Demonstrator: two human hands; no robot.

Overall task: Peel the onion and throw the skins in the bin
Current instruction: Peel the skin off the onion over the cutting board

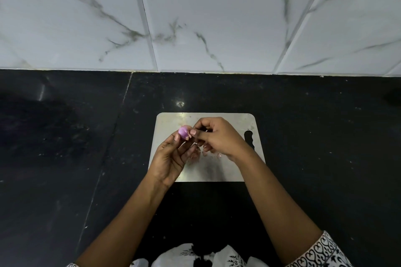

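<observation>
A small purple onion (pixel 183 132) is pinched between the thumb and fingertips of my left hand (pixel 171 158), held just above the steel cutting board (pixel 217 171). My right hand (pixel 219 136) is close against it, thumb and fingertips touching the onion's right side. A few pale pink skin scraps (pixel 205 153) lie on the board below my hands, partly hidden by my fingers. No bin is in view.
The board lies on a black stone counter (pixel 65 158) with a handle slot (pixel 249 137) on its right side. A white marble-patterned tiled wall (pixel 195 17) rises behind the counter. A patterned white garment (pixel 195 256) shows at the bottom edge.
</observation>
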